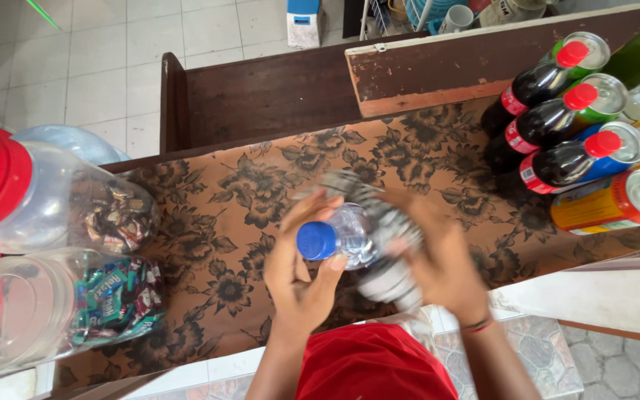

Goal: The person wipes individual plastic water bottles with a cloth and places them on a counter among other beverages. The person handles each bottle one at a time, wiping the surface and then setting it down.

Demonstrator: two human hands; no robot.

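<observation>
From the head view, the left hand [301, 270] had its fingers clamped around the neck of a clear plastic bottle with a blue cap [342, 238], while the right hand [442, 263] pressed a grey patterned cloth [383, 244] against its body (wiping, by the look). Turning the bottle within the fingers seemed due next. Motion blur hid the right fingertips; whether they gripped could not be told.

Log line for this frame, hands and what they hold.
left hand: grips clear bottle, blue cap | right hand: on grey cloth around bottle | counter: candy jars left, soda bottles right
</observation>
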